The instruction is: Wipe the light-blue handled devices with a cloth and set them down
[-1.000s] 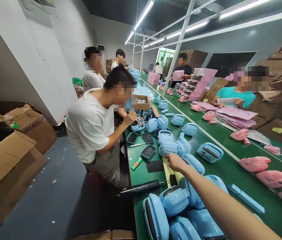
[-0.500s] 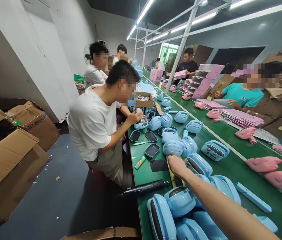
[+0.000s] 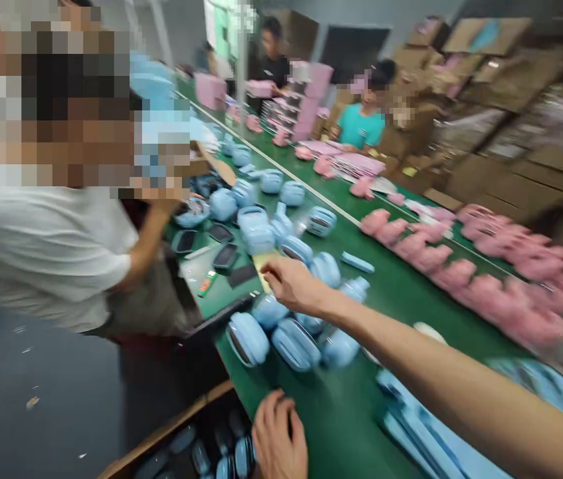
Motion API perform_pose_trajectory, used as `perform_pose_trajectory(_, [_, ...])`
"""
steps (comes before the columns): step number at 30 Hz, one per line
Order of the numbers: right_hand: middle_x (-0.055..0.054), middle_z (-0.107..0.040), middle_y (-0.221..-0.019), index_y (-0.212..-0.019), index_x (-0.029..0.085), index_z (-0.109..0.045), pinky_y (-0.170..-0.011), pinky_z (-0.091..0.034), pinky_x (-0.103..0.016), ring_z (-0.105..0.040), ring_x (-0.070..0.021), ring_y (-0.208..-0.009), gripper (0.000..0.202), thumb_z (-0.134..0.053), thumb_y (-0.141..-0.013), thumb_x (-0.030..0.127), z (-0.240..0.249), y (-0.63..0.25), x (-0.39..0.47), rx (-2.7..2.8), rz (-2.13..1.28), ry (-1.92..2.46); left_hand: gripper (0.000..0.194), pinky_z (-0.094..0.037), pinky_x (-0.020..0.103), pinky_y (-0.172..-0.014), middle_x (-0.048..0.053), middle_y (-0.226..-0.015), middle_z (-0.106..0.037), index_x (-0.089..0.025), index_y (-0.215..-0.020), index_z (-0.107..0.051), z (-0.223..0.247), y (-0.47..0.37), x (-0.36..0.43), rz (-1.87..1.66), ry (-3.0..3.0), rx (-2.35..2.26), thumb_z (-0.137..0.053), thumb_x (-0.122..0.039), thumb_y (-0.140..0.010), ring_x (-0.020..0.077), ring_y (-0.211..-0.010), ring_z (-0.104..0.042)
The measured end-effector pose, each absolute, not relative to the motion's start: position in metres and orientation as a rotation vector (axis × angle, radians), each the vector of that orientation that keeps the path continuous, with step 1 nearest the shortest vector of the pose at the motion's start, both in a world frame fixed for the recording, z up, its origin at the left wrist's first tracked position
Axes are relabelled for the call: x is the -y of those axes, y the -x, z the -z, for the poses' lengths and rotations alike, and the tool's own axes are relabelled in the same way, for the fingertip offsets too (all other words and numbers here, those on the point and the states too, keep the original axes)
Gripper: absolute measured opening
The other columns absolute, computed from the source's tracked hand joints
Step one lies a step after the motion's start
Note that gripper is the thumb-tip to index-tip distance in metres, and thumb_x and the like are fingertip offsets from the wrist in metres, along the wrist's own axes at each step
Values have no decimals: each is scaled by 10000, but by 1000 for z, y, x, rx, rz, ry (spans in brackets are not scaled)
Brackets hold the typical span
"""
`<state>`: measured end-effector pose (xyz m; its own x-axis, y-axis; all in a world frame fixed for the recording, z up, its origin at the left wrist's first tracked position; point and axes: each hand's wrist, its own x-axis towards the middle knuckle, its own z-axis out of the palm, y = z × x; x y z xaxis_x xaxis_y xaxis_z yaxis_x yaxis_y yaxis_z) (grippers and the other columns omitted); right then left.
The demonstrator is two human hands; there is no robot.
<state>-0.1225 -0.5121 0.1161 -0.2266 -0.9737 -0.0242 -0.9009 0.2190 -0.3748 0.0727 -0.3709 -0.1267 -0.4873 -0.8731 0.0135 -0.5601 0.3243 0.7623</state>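
My right hand [image 3: 288, 283] reaches out over the table among light-blue plastic housings [image 3: 296, 342] with rounded shapes and dark panels. Its fingers are curled together at a yellow strip [image 3: 262, 263]; motion blur hides what, if anything, they pinch. Near the table's front edge lies my left hand [image 3: 280, 432], fingers apart and slightly bent, with nothing visible in it. Beside it, below the edge, an open carton [image 3: 171, 426] holds several dark and blue pieces. A black electric screwdriver [image 3: 224, 313] lies across the table edge, left of the housings.
A co-worker in a white shirt [image 3: 36, 253] sits close on the left. Dark trays [image 3: 225, 256] and a small green-and-red packet [image 3: 206, 284] lie in front of that person. Pink housings [image 3: 480, 293] line the green table's [image 3: 341, 412] far side. Long blue parts [image 3: 425, 426] lie at lower right.
The view has swung to the right and down. My left hand and the carton of pieces have come into view. My right hand stays by the yellow strip.
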Motion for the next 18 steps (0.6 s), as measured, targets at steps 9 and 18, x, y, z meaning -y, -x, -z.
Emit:
perform_pose_trajectory(9, [28,-633,-767,-913,220,-726,-639,-443,-251,-545,-134,-699,238,-652,-1009,424,-202,70,157,-2386,1248,643,361,-344,692,-1201,178,-1501,-586,-197,-1201,-691,124,-81,392,1004,-1058,2330,-578,-439,-958,444,-1457,-446])
perform_pose_trajectory(18, [-20,-700,-854,-1210,231,-711,-811,-484,-339,-606,-208,-837,559,-734,-899,695,-120,20,-39,-2262,1314,-45,369,-587,471,-1067,88,-1431,-677,-288,-1325,-635,91,-170,293,1151,-625,2311,-653,-385,-970,321,-1328,-652])
